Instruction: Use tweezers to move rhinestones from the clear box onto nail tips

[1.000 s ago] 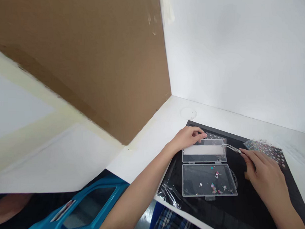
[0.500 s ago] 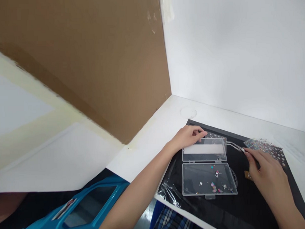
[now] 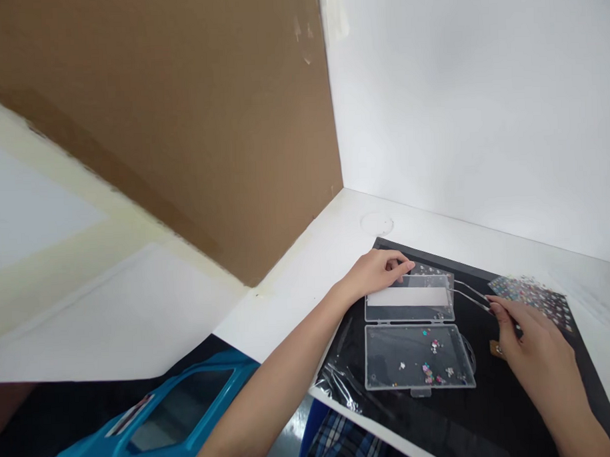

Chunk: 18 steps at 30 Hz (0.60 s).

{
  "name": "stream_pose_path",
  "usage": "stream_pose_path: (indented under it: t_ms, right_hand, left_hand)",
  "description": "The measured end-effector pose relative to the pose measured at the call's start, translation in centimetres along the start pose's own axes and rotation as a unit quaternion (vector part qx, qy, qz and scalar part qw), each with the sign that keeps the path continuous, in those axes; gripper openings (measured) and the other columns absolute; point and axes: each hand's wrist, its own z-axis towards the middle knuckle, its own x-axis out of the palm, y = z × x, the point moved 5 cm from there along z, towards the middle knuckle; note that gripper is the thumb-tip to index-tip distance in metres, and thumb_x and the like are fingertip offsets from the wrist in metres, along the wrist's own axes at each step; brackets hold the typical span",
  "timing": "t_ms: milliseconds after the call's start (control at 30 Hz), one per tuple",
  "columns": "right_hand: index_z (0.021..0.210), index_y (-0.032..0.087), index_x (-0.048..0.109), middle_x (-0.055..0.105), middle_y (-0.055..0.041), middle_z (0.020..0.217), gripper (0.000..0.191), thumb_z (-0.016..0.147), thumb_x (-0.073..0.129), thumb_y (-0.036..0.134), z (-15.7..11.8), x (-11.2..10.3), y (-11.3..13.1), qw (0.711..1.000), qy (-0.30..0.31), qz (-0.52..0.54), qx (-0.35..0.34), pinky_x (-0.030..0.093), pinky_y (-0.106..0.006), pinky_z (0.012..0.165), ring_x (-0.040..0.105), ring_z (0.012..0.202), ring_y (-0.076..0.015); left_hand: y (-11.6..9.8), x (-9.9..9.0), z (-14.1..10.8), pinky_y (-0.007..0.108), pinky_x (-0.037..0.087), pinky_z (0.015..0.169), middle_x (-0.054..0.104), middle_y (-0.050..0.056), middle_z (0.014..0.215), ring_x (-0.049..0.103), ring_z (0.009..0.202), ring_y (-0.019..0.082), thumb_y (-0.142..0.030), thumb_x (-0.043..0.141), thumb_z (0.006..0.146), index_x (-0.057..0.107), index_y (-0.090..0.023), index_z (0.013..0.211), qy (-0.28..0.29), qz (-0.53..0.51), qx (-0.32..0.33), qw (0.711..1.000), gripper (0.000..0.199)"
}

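My right hand (image 3: 536,344) grips thin metal tweezers (image 3: 470,291) near their bend. Their two arms are spread, and the tips reach the right edge of a raised clear lid. My left hand (image 3: 381,271) is closed, thumb and fingertips pinching the upper left of a sheet of small shiny rhinestone stickers (image 3: 429,269). Part of that sheet is hidden behind the lid. The hinged clear plastic case (image 3: 389,359) lies opened, with a white strip across its lid. Several small colourful charms (image 3: 427,373) are scattered in its near half.
A black mat (image 3: 486,409) lies under the case on the white table (image 3: 306,275). Another rhinestone sheet (image 3: 532,297) is behind my right hand, with a small brown piece (image 3: 497,349) beside it. A brown panel (image 3: 206,125) stands left; a blue chair back (image 3: 181,406) is lower left.
The tweezers' arms have spread apart; half a second ago they were closer together. My left hand and the case stay practically where they were.
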Motion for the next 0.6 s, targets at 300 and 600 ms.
stream_pose_path:
  t_ms: [300,600]
  right_hand:
    - [0.109,0.02,0.073,0.079,-0.0093,0.098,0.042,0.109,0.038,0.042,0.05,0.01,-0.33,0.998,0.003,-0.043,-0.044,0.053,-0.04,0.077,0.073,0.083,-0.0266]
    - [0.11,0.025,0.075,0.08,-0.0073,0.102,0.042,0.106,0.04,0.048,-0.22,-0.16,-0.45,0.999,0.009,-0.027,0.034,0.054,-0.037,0.068,0.075,0.086,-0.0267]
  left_hand:
    - [-0.04,-0.01,-0.06,0.031,0.044,0.067,0.081,0.001,0.081,0.067,0.074,0.016,-0.05,0.059,0.1,0.076,-0.023,0.102,0.001,-0.002,-0.001,1.0,0.031]
    - [0.08,-0.05,-0.1,0.031,0.044,0.068,0.08,0.001,0.08,0.067,0.072,0.016,-0.048,0.058,0.1,0.076,-0.023,0.101,0.003,0.005,0.001,1.0,0.031]
